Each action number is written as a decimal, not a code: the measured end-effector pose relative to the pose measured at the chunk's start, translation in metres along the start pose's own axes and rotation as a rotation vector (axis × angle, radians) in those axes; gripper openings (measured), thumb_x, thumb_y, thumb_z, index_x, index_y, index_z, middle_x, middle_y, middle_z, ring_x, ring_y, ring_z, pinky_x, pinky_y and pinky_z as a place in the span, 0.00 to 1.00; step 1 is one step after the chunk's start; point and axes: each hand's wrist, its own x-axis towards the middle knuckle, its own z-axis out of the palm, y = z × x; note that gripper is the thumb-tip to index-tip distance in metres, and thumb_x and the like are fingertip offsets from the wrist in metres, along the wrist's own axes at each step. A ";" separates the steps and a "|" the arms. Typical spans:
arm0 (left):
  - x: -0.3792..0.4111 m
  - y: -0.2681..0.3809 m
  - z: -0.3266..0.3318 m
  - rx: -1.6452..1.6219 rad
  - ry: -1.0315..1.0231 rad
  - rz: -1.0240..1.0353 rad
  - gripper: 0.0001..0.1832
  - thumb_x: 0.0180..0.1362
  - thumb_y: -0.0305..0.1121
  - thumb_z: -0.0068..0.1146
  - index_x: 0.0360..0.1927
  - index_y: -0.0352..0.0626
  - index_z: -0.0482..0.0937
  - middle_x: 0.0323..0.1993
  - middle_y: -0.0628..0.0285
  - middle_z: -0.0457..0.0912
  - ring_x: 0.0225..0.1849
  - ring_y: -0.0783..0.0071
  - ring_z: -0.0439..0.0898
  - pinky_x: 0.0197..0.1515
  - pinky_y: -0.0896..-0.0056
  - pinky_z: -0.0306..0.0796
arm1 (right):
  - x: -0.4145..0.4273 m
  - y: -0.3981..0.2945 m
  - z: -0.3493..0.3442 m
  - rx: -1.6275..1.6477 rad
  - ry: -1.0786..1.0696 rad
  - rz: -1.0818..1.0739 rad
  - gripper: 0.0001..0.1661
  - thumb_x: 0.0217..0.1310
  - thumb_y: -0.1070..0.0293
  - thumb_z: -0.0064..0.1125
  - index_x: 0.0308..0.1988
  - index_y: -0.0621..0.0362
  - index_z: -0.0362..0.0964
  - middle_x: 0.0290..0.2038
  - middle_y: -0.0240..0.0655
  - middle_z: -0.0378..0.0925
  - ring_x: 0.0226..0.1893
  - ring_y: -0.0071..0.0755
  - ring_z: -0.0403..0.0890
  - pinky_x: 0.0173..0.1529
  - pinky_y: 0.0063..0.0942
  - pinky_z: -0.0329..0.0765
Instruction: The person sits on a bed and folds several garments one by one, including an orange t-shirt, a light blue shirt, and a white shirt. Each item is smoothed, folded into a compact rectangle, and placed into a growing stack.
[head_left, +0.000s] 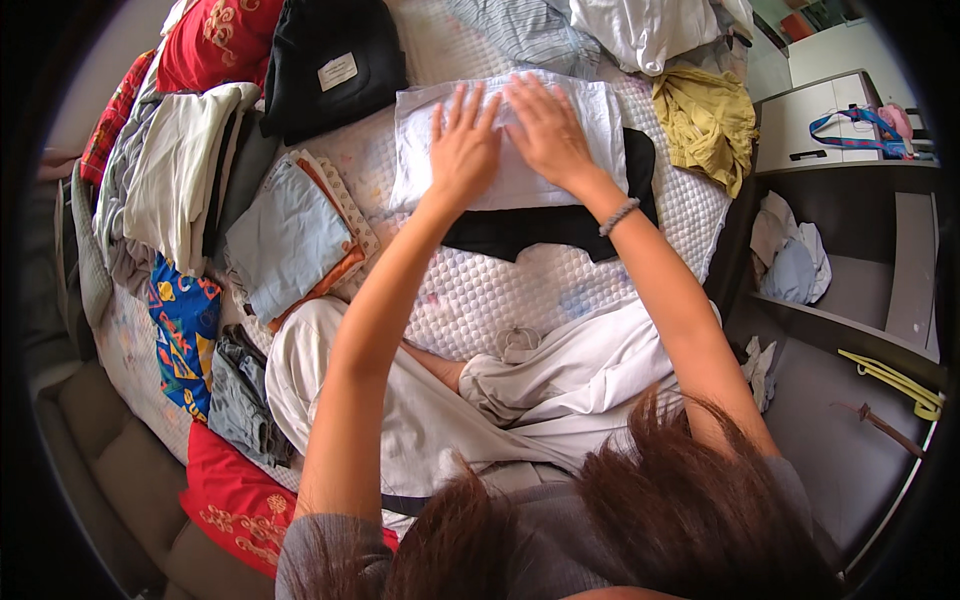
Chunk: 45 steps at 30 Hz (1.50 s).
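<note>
A white folded garment (420, 161) lies spread before me, on top of a black garment (495, 231) that shows along its near and right edges. Both hands rest palm down on the white cloth, close together. My left hand (466, 146) is flat with fingers apart. Just beside it, my right hand (551, 135) lies with its fingers spread too, and a grey hair tie (619, 217) circles that wrist. Neither hand grips anything. The quilted mattress pad (480, 300) beneath is white with faint coloured patches.
Left stand a folded blue-grey stack (289, 232), white folded clothes (176, 165) and blue printed cloth (184, 330). Folded black clothing (337, 67) lies beyond. Crumpled yellow cloth (705, 124) is at right, by an open cabinet (855, 292). My crossed legs (570, 367) are in front.
</note>
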 end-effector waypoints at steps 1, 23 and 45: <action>-0.003 0.003 0.011 0.010 -0.041 0.026 0.25 0.62 0.43 0.44 0.63 0.52 0.65 0.68 0.60 0.58 0.71 0.60 0.50 0.69 0.47 0.39 | -0.004 0.002 0.014 -0.037 -0.073 -0.044 0.34 0.63 0.49 0.45 0.63 0.54 0.56 0.66 0.35 0.56 0.68 0.40 0.52 0.70 0.43 0.46; -0.072 -0.084 0.009 -0.010 -0.065 -0.488 0.34 0.61 0.53 0.39 0.65 0.44 0.59 0.69 0.55 0.53 0.71 0.57 0.48 0.68 0.47 0.41 | -0.050 0.084 -0.005 -0.300 -0.380 0.631 0.43 0.65 0.40 0.33 0.68 0.56 0.41 0.71 0.36 0.41 0.71 0.38 0.38 0.71 0.40 0.37; -0.097 -0.078 -0.030 -0.292 -0.234 -0.869 0.29 0.51 0.52 0.58 0.38 0.30 0.78 0.37 0.49 0.77 0.38 0.59 0.78 0.41 0.60 0.71 | -0.105 -0.082 -0.010 0.009 -0.422 0.198 0.43 0.62 0.47 0.45 0.66 0.61 0.46 0.69 0.40 0.45 0.70 0.38 0.42 0.70 0.49 0.40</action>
